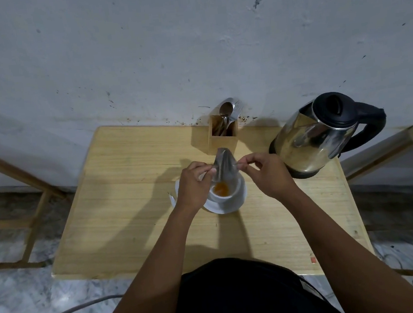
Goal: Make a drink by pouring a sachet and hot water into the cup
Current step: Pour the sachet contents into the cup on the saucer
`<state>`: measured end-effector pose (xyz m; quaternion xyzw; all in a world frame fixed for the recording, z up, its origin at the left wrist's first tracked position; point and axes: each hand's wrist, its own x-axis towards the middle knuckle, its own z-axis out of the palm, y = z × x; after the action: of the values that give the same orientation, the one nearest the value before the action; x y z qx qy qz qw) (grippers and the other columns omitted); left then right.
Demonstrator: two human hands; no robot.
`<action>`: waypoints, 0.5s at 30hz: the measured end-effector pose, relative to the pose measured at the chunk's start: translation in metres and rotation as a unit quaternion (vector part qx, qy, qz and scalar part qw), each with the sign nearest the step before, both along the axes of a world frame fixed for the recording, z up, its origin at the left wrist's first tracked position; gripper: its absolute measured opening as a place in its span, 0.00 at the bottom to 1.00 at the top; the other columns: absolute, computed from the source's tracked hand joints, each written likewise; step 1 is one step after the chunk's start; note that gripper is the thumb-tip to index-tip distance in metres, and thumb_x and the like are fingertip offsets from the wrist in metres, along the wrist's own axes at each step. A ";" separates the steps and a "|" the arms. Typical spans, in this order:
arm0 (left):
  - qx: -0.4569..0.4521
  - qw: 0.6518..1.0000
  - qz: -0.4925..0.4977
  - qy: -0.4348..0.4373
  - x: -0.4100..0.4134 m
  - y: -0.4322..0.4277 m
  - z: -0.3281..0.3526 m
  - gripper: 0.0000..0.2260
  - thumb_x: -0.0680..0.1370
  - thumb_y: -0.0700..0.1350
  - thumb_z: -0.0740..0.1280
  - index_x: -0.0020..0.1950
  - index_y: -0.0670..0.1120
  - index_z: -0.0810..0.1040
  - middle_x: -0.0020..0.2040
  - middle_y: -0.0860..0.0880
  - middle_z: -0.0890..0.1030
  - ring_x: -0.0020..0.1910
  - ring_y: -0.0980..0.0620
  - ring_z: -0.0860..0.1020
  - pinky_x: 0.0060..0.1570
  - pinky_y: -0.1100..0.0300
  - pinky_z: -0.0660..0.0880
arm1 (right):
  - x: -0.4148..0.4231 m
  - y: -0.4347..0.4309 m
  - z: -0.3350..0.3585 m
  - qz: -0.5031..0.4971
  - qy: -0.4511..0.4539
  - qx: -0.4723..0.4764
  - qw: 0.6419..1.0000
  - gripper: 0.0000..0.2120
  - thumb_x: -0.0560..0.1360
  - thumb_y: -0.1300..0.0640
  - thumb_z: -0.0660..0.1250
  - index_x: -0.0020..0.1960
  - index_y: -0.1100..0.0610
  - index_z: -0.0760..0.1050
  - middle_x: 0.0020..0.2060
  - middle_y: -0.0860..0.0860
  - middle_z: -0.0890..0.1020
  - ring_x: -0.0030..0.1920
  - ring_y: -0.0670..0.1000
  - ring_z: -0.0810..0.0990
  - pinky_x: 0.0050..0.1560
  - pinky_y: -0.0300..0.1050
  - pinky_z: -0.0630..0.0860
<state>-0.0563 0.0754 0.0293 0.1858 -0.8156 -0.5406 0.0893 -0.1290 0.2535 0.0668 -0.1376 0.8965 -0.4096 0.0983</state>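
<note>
At frame centre the left hand [192, 186] and right hand [265, 173] pinch the sachet [223, 164] upright, mouth down over the cup [237, 186]; the kettle [318, 139], upper right, lies nearer the right hand.

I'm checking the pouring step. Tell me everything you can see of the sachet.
The sachet is a small, silvery, foil-looking packet, crumpled, held roughly upright with its lower end over the white cup. The left hand and right hand pinch its two sides. Orange powder lies in the cup below.
</note>
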 end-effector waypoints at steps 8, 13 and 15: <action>-0.006 1.000 0.000 -0.015 0.002 -0.003 0.002 0.09 0.77 0.41 0.67 0.55 0.40 0.83 0.49 0.51 0.76 0.48 0.55 0.75 0.42 0.80 0.68 | 0.001 0.003 0.004 -0.004 0.007 0.019 1.000 0.08 0.75 0.50 0.70 0.40 0.38 0.78 0.40 0.34 0.81 0.43 0.36 0.78 0.55 0.52 0.77; 0.036 0.999 0.011 -0.022 0.003 -0.001 0.005 0.09 0.78 0.44 0.67 0.55 0.43 0.82 0.52 0.49 0.78 0.52 0.52 0.77 0.45 0.75 0.71 | 0.004 0.002 0.006 -0.043 -0.033 -0.045 0.998 0.03 0.77 0.54 0.69 0.45 0.49 0.81 0.43 0.42 0.83 0.43 0.38 0.79 0.47 0.38 0.73; 0.091 0.994 0.021 -0.053 0.004 -0.001 0.009 0.14 0.78 0.49 0.66 0.62 0.47 0.78 0.58 0.50 0.77 0.56 0.49 0.77 0.51 0.63 0.73 | 0.006 0.001 0.011 -0.102 -0.089 -0.143 0.980 0.05 0.77 0.56 0.69 0.50 0.54 0.82 0.45 0.47 0.84 0.45 0.39 0.79 0.47 0.36 0.73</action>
<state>-0.0523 0.0744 0.0387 0.2386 -0.7627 -0.5998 0.0394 -0.1231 0.2548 0.0782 -0.0214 0.8257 -0.5518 0.1149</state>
